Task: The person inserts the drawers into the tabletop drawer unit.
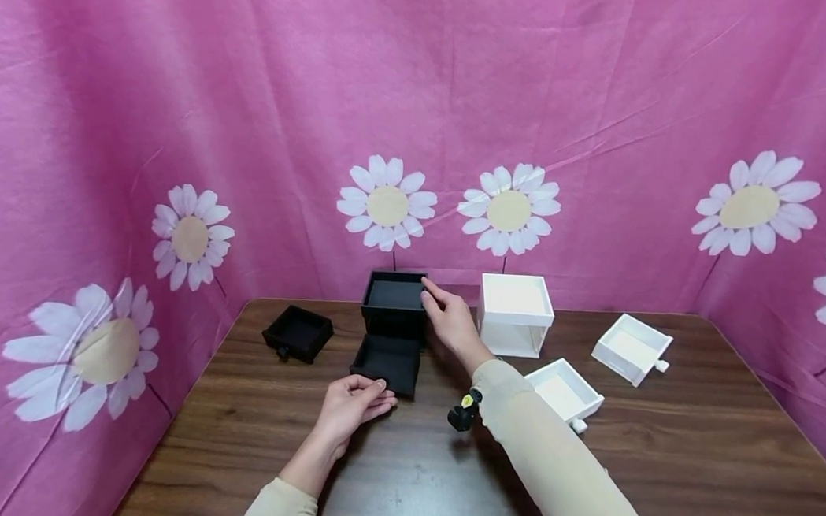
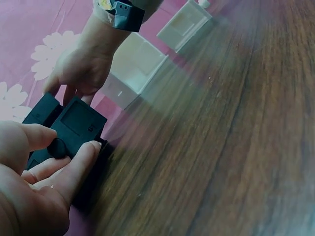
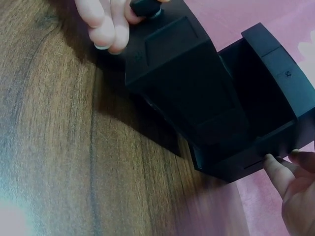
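Note:
My left hand [image 1: 354, 407] pinches the round knob [image 2: 57, 148] on the front of a black drawer [image 1: 387, 364]. That drawer sticks out of the lower opening of a small black cabinet [image 1: 397, 324], tilted with its front raised, as the right wrist view shows. My right hand [image 1: 452, 319] rests its fingertips against the cabinet's right side, near the top. The fingers [image 3: 278, 173] press on the side wall and do not wrap round it. Above the drawer, the cabinet's upper part [image 3: 283, 64] shows a dark hollow.
Left of the cabinet lies another black drawer [image 1: 297, 334]. A white cabinet [image 1: 516, 315] stands to the right of my right hand. Two white drawers with knobs lie beyond it, one nearer [image 1: 566, 389] and one farther right [image 1: 631, 347]. A pink flowered cloth [image 1: 445, 90] hangs behind the wooden table [image 1: 239, 434].

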Motion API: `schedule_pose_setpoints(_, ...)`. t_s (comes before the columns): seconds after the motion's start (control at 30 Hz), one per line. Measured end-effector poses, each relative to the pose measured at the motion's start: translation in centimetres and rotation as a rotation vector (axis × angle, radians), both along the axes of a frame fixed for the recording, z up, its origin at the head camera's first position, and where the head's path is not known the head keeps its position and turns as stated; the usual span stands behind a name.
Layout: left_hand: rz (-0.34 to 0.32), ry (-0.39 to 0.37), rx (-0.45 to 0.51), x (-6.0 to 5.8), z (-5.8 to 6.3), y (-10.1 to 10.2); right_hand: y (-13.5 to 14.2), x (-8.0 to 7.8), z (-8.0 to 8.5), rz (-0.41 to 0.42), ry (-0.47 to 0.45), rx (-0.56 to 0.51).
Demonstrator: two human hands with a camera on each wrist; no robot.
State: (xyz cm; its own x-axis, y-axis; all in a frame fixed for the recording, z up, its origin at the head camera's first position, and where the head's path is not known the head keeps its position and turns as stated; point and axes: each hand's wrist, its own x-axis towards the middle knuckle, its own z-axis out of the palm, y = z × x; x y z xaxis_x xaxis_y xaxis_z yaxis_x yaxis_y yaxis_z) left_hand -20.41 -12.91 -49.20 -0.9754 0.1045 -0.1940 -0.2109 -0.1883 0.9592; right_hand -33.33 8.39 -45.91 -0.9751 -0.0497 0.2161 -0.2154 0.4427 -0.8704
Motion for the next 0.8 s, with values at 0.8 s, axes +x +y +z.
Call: schedule_pose_setpoints(0.8, 0.107, 0.016, -0.007, -1.2, -1.1, 2.1, -0.2, 0.1, -0.1, -0.010, 0.021, -0.037)
